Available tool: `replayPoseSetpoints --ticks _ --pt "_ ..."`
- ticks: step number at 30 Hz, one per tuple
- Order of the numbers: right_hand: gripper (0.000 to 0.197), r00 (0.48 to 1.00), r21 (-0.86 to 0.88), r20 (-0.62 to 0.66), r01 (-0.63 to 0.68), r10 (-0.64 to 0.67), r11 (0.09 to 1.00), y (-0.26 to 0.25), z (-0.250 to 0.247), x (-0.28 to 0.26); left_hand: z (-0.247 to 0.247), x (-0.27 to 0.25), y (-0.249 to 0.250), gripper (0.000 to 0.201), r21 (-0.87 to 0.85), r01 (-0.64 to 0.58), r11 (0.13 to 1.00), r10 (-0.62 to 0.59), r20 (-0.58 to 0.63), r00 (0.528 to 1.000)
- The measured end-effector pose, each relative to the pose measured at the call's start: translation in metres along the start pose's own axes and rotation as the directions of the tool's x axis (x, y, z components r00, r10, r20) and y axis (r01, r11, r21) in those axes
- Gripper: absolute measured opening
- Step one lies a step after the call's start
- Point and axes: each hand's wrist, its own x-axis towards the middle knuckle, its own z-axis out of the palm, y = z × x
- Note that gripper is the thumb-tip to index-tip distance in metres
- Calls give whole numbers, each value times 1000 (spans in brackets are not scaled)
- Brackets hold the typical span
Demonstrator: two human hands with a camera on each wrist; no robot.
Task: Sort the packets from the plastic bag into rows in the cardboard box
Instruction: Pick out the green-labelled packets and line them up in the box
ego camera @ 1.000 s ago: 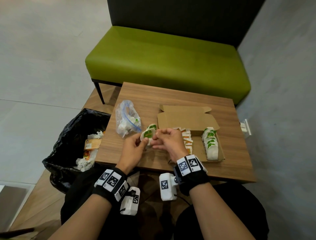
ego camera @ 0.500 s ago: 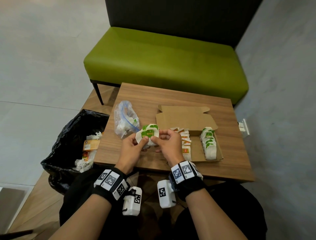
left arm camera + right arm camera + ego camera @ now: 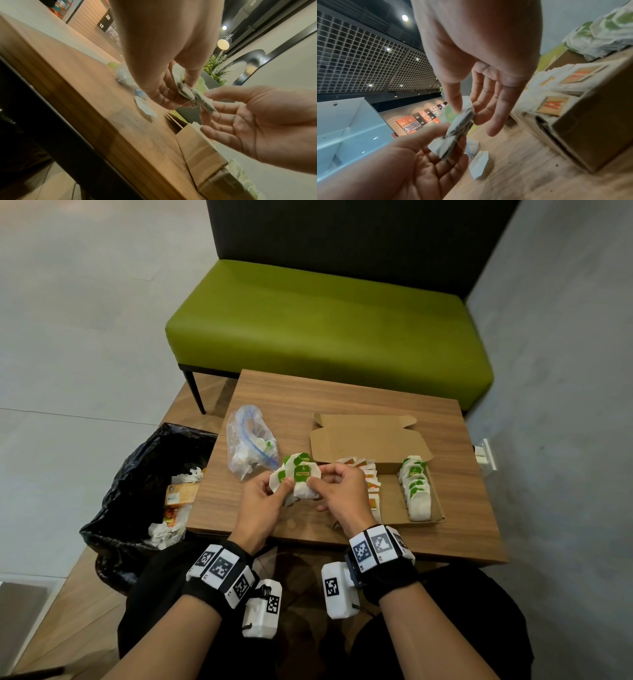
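A fanned bundle of white packets with green labels (image 3: 298, 478) is held above the table's near-middle. My left hand (image 3: 284, 489) pinches its left side and my right hand (image 3: 320, 478) pinches its right side. In the left wrist view the bundle (image 3: 188, 94) sits between thumb and fingers. In the right wrist view my right hand (image 3: 465, 115) pinches the bundle (image 3: 460, 125). The plastic bag (image 3: 249, 444) lies just left of the hands with a few packets inside. The open cardboard box (image 3: 390, 501) holds a row of orange packets (image 3: 371, 484) and a row of green packets (image 3: 416, 487).
Two loose white packets (image 3: 479, 163) lie on the wooden table (image 3: 342, 405) under the hands. A black rubbish bag (image 3: 137, 474) with scraps stands at the table's left. A green bench (image 3: 325, 320) is behind the table, and a grey wall is on the right.
The packets have spread from a small pinch into a wider fan between both hands. Both hands stay on them in about the same place.
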Motion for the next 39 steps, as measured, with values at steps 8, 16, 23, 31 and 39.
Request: replayPoseSetpoints --ticks 8,16,23,31,39 --pt "6 998 77 44 -40 36 996 -3 -21 -4 -1 1 0 13 -47 30 998 -32 -53 998" --pt "16 990 -199 -61 111 -125 974 -18 -108 4 -14 7 0 16 12 24 1000 -23 -75 997" --pt "11 989 -718 -31 80 -147 691 -12 -159 50 -10 0 0 11 50 4 999 -2 -33 999" --pt "18 988 -865 95 144 -124 481 -5 -150 73 -6 -1 -1 15 82 34 996 -34 3 999" --pt "17 988 -897 23 87 -151 434 -1 -142 78 -5 -3 1 18 65 52 997 -54 29 998"
